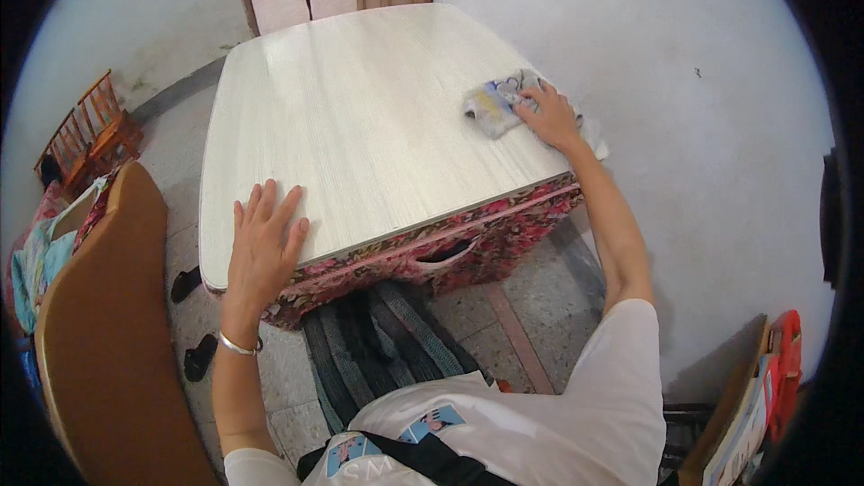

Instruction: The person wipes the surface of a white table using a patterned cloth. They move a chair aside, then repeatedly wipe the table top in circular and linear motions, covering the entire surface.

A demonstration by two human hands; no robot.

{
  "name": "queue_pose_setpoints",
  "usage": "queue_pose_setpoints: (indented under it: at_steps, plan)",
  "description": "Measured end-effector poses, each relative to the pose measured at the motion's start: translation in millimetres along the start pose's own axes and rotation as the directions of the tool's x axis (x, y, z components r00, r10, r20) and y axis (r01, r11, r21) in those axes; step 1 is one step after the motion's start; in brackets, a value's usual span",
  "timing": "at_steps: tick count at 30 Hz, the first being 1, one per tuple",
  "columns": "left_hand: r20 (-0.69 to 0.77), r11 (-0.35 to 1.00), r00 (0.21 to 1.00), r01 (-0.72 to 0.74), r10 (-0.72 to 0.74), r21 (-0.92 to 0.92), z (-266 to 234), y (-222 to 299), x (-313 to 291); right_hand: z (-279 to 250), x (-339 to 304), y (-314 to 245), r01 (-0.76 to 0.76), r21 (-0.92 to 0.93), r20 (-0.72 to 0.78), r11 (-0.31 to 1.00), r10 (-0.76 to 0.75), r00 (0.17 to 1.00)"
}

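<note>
One pale wood-grain tabletop [360, 126] is the largest thing; below its near edge hangs one floral cover [504, 229], and to its left stand one brown seat back [108, 333] and, farther off, one wooden chair [90, 130]. One crumpled grey patterned cloth [490, 114] lies on the tabletop's right side, reaching its right edge; two dark slippers [200, 358] are on the floor left of it. The tabletop's right edge runs close along a white wall [693, 144], leaving little room there; a strip of floor separates its left edge from the seat back, and a broad stretch of surface lies between cloth and left hand. The left hand [262, 247] rests palm down at the tabletop's near-left part, fingers spread, holding nothing. The right hand [546, 117] has its fingers bent and slightly parted on the cloth; whether they grip it, I cannot tell.
</note>
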State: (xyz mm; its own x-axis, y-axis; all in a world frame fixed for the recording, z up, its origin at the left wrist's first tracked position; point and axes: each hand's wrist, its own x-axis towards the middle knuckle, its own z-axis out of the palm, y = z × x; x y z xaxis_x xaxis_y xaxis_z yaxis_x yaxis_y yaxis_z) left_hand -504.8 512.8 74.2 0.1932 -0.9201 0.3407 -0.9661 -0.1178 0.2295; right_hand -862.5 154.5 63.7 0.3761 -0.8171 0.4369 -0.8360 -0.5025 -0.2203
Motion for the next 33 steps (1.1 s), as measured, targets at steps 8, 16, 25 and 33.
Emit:
queue_pose_setpoints:
  at_steps: [8,16,25,33]
  plan:
    - [-0.025,0.996,0.999,0.039,-0.037,0.077,0.8,1.5,-4.6,-26.8,-96.2,-143.0,0.267,0.354,-0.017,0.896,-0.279,0.96]
    - [-0.006,0.999,1.0,0.02,-0.02,0.031,-5.0,3.3,-2.5,-24.5,-40.5,-22.6,0.199,0.272,-0.072,0.941,-0.186,0.98]
    - [-0.004,0.996,0.999,0.049,-0.049,0.072,2.4,6.6,-0.2,-31.7,-74.8,-26.1,0.173,0.218,-0.204,0.96,-0.129,0.97]
    - [-0.003,0.997,0.999,0.048,-0.048,0.054,-2.1,10.4,-1.0,-20.5,-55.6,-18.1,0.184,0.251,-0.138,0.95,-0.153,0.978]
